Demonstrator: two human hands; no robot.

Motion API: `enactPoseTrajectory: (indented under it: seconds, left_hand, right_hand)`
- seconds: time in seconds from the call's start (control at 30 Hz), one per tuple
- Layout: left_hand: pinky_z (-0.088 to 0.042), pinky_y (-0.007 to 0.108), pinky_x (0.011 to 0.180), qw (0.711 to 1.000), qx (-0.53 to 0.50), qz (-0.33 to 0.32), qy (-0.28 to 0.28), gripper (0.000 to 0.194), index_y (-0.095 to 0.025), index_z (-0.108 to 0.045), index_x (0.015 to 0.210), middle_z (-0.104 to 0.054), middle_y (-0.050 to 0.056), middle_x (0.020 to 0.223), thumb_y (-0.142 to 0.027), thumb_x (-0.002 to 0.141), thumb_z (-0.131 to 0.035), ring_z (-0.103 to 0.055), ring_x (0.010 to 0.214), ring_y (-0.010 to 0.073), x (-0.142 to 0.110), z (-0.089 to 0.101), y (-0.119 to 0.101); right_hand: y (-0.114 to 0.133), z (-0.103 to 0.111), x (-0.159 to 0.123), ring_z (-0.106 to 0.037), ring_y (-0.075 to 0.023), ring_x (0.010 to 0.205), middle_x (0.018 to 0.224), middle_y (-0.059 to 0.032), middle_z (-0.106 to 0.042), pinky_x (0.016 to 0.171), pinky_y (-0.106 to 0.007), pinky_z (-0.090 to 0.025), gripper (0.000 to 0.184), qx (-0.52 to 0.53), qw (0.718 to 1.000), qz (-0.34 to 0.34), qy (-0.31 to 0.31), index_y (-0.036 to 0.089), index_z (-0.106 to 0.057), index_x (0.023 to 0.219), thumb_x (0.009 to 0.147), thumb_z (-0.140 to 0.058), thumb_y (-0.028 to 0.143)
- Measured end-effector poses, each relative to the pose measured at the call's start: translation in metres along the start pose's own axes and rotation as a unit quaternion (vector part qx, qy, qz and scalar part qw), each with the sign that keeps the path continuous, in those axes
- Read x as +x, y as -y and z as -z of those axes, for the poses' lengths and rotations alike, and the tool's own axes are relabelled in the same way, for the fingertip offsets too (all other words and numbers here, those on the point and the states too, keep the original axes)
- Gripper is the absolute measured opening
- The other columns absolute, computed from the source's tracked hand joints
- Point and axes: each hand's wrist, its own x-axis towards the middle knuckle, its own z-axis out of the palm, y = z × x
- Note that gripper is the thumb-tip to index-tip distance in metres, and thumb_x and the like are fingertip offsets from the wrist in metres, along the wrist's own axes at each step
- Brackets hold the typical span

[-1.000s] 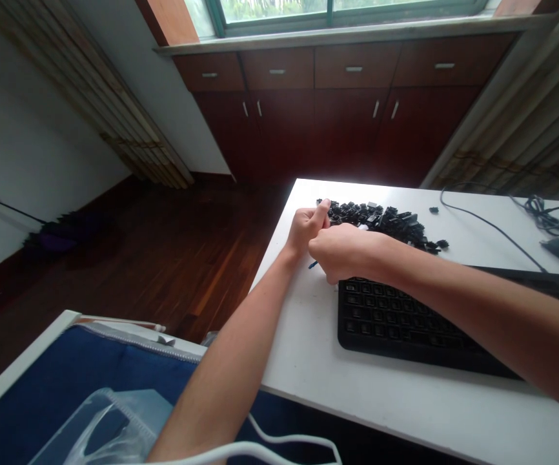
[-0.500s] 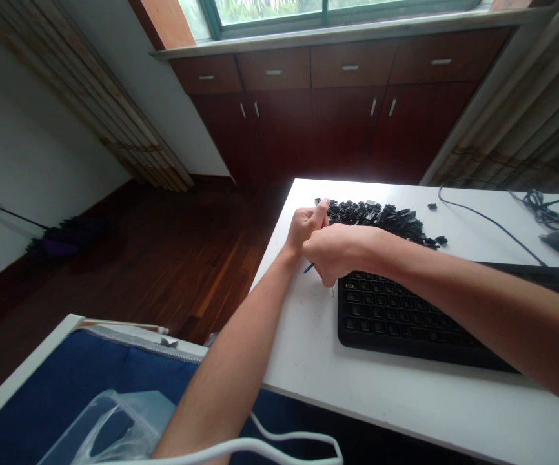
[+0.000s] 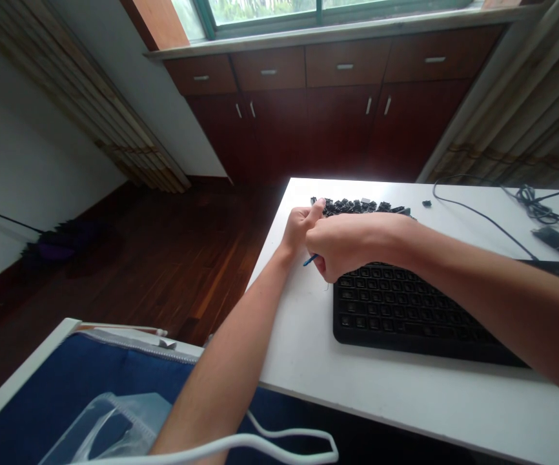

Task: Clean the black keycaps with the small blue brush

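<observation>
A heap of small black keycaps point(image 3: 357, 206) lies on the white desk, partly hidden behind my right forearm. My left hand point(image 3: 300, 229) is curled just in front of the heap, thumb raised; I cannot tell whether it holds anything. My right hand point(image 3: 345, 242) is a fist around a thin blue-handled tool point(image 3: 310, 260), whose blue end pokes out towards my left hand. The two hands touch. Below my right hand lies a black keyboard point(image 3: 405, 310), its keys still in place.
A lone keycap point(image 3: 426, 203) and a black cable point(image 3: 483, 219) lie at the far right of the white desk point(image 3: 405, 400), with a dark oblong device point(image 3: 558, 244). Left of the desk is a wooden floor. A blue cloth point(image 3: 90, 387) and white cord point(image 3: 241, 440) are below.
My right hand and forearm have shifted over the keycap heap and now hide most of it. More of the blue tool shows. My left hand stays about where it was.
</observation>
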Motion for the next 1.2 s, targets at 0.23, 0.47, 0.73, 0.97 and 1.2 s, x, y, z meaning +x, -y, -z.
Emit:
enactPoseTrajectory:
  seconds: [0.23, 0.47, 0.73, 0.97, 1.2]
  left_hand:
    - [-0.030, 0.024, 0.046, 0.997, 0.054, -0.048, -0.001, 0.063, -0.016, -0.046, 0.040, -0.037, -0.003, 0.035, -0.056, 0.090, -0.045, -0.035, 0.036, 0.0055, 0.000, -0.002, -0.001]
    - [-0.034, 0.024, 0.049, 0.994, 0.092, -0.059, 0.013, 0.068, -0.015, -0.052, 0.041, -0.041, -0.001, 0.034, -0.058, 0.092, -0.040, -0.040, 0.036, 0.0059, -0.001, -0.002, 0.000]
    - [-0.035, 0.024, 0.051, 0.993, 0.100, -0.060, 0.018, 0.068, -0.015, -0.052, 0.041, -0.041, -0.001, 0.034, -0.058, 0.092, -0.039, -0.040, 0.036, 0.0062, -0.001, -0.002, 0.000]
    - [-0.036, 0.024, 0.052, 0.992, 0.104, -0.063, 0.022, 0.068, -0.016, -0.052, 0.040, -0.042, -0.001, 0.035, -0.057, 0.093, -0.039, -0.041, 0.037, 0.0061, -0.002, -0.002, 0.000]
    - [-0.035, 0.023, 0.051, 0.992, 0.106, -0.063, 0.019, 0.068, -0.016, -0.052, 0.040, -0.043, -0.001, 0.035, -0.056, 0.093, -0.039, -0.040, 0.036, 0.0056, -0.001, -0.003, 0.001]
  right_hand:
    - [-0.030, -0.003, -0.023, -0.034, -0.0094, 0.046, 0.053, 0.0018, -0.048, 0.045, -0.028, -0.023, 0.014, -0.019, 0.998, 0.047, 0.025, 0.017, -0.059, 0.063, 0.068, -0.059, 0.030]
    - [-0.056, -0.033, -0.030, -0.027, -0.0072, 0.046, 0.052, 0.0050, -0.044, 0.042, -0.025, -0.023, 0.014, 0.057, 0.996, 0.057, 0.023, 0.019, -0.054, 0.059, 0.070, -0.054, 0.028]
    - [-0.071, -0.044, -0.035, -0.047, -0.0079, 0.051, 0.062, 0.0054, -0.061, 0.047, -0.021, -0.036, 0.012, 0.142, 0.987, 0.077, -0.012, 0.022, -0.067, 0.073, 0.074, -0.057, 0.029]
    - [-0.071, -0.054, -0.042, -0.052, -0.0076, 0.054, 0.065, 0.0054, -0.064, 0.052, -0.021, -0.039, 0.015, 0.168, 0.980, 0.062, -0.084, 0.023, -0.071, 0.084, 0.078, -0.059, 0.030]
    - [-0.064, -0.070, -0.051, -0.053, -0.0076, 0.056, 0.068, 0.0057, -0.065, 0.055, -0.021, -0.040, 0.012, 0.148, 0.977, 0.074, -0.136, 0.024, -0.070, 0.083, 0.079, -0.059, 0.026]
